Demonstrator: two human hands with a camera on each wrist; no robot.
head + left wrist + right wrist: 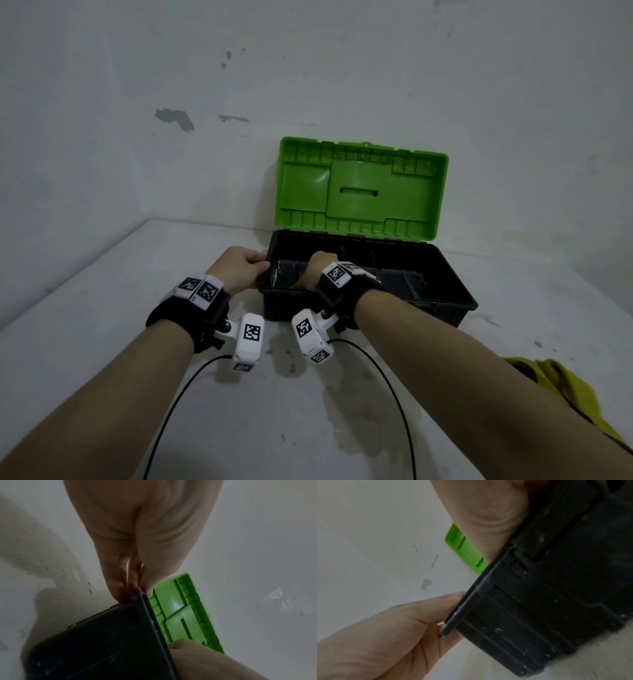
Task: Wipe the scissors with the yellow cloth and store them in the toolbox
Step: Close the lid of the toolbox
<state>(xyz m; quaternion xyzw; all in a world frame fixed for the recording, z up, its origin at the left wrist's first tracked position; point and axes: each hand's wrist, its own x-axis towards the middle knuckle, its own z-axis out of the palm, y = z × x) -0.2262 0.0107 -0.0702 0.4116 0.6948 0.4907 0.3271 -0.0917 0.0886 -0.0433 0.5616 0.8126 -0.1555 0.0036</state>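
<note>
The toolbox (pixel 411 313), black with its green lid (pixel 359 188) propped open against the wall, stands on the white table. My left hand (pixel 262 274) grips the box's left end at the rim; the left wrist view shows the left hand's fingertips (pixel 126 588) pinching the toolbox corner (pixel 137 592). My right hand (pixel 317 270) reaches down inside the box's left part, with its fingers hidden behind the front wall. The yellow cloth (pixel 561 387) lies crumpled at the table's right, beside my right forearm. I see no scissors in any view.
The white wall stands right behind the lid. The table (pixel 102 308) is stained in front of the box, and its left edge runs close to my left forearm. Two black cables trail from the wrist cameras toward me.
</note>
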